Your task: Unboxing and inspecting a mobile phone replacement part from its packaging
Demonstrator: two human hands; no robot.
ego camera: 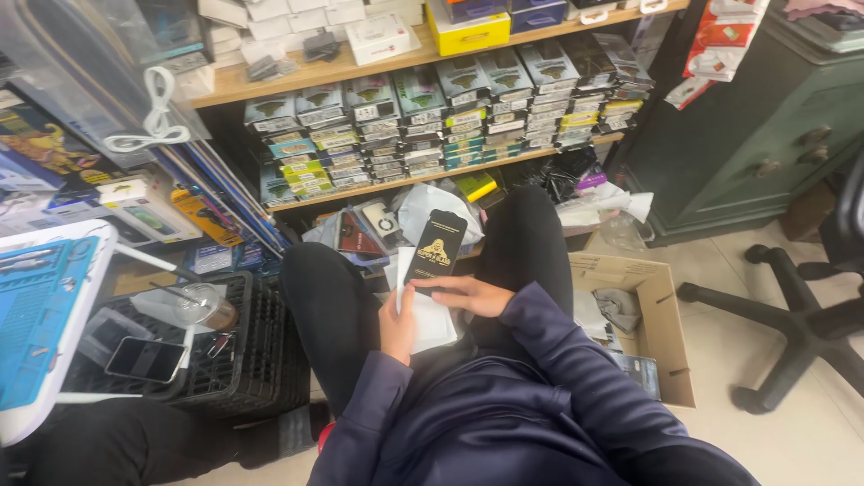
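Shelves: wooden shelves point(423, 175) run across the top of the view, the middle one packed with rows of small flat boxes point(450, 117) stacked on edge.
Cabinet: a dark green cabinet point(765, 117) stands at the right, its drawers shut.
Chair: the black wheeled base of an office chair point(792, 324) rests on the tiled floor at the far right.
Crate: a black plastic crate point(243, 360) sits left of the person's knees; a clear cup point(200, 304) and a phone point(144, 358) with a dark screen lie on top of it.
Carton: an open brown cardboard box point(661, 324) stands on the floor just right of the legs, with crumpled wrapping inside.
Mat: a blue work mat point(40, 315) lies on a white bench point(18, 423) at the left edge.
Sheets: white sheets point(430, 319) lie in the lap, under both hands.
Screen protector: a black phone-shaped screen protector point(436, 247) with a gold mark stands upright over the lap, between the knees, its lower end at the hands.
Right hand: the right hand point(470, 293) grasps the lower end of the screen protector, fingers curled across it.
Left hand: the left hand point(397, 326) grips the left edge of the white sheets, thumb on top.
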